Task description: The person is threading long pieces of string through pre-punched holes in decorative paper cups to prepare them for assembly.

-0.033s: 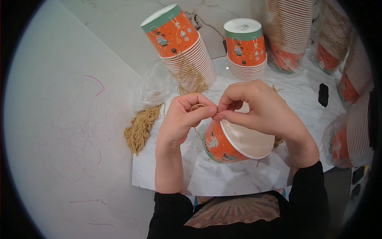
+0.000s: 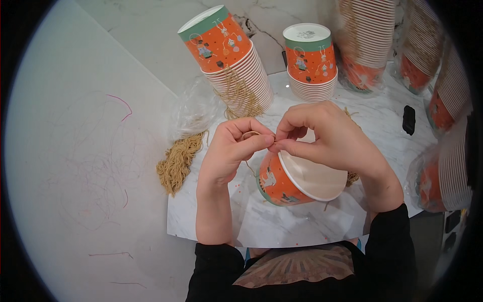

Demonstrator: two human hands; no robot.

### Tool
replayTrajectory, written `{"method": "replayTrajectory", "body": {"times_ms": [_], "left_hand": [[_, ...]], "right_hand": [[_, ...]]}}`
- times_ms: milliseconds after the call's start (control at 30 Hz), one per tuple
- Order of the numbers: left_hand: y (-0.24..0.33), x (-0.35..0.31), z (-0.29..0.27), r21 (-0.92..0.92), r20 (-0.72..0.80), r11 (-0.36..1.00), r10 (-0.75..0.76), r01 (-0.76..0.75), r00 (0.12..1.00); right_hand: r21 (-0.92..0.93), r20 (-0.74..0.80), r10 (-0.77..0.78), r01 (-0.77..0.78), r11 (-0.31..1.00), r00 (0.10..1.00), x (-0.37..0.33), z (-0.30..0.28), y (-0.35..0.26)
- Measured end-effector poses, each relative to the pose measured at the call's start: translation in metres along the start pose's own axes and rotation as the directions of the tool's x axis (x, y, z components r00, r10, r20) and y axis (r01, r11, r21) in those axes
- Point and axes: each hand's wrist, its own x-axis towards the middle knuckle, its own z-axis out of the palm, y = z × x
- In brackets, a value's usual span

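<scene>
An orange paper bucket (image 2: 284, 181) with a green base band and white rim lies tilted on the table, its opening facing up and to the right. Above its rim, my left hand (image 2: 224, 151) and my right hand (image 2: 329, 133) meet fingertip to fingertip. Both pinch a thin tan string (image 2: 250, 167). It loops over my left fingers, and a strand hangs toward the bucket's side. The exact spot where the string is gripped is hidden by my fingertips. A bundle of tan strings (image 2: 179, 163) rests left of my left wrist, partly in a clear plastic bag (image 2: 193, 110).
Behind my hands stand a tall leaning stack of upside-down buckets (image 2: 239, 70), draped with strings, and a shorter stack (image 2: 309, 63). Plastic-wrapped bucket stacks (image 2: 367, 45) line the right side. A small black object (image 2: 409, 120) lies on the marbled table (image 2: 201, 216). A scribbled pale wall (image 2: 90, 166) borders the left.
</scene>
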Motion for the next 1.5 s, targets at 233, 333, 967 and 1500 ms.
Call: {"method": "replayTrajectory", "body": {"times_ms": [233,333,967,1500], "left_hand": [[-0.003,0.002,0.003,-0.079,0.027,0.996,0.051,-0.049,0.998],[-0.008,0.002,0.003,0.007,-0.017,0.993,0.12,-0.12,0.993],[-0.025,0.011,0.033,0.098,-0.35,0.925,0.376,-0.366,0.858],[-0.017,0.009,0.016,0.089,-0.229,0.977,0.208,-0.192,0.951]], "right_hand": [[-0.113,-0.045,-0.085,0.08,0.99,0.995,0.002,0.004,0.002],[-0.213,-0.072,-0.157,0.139,0.967,0.985,0.002,0.008,0.004],[-0.582,-0.137,-0.453,0.299,0.757,0.881,0.011,0.018,0.014],[-0.651,-0.117,-0.519,0.329,0.684,0.847,0.013,0.021,0.02]]}}
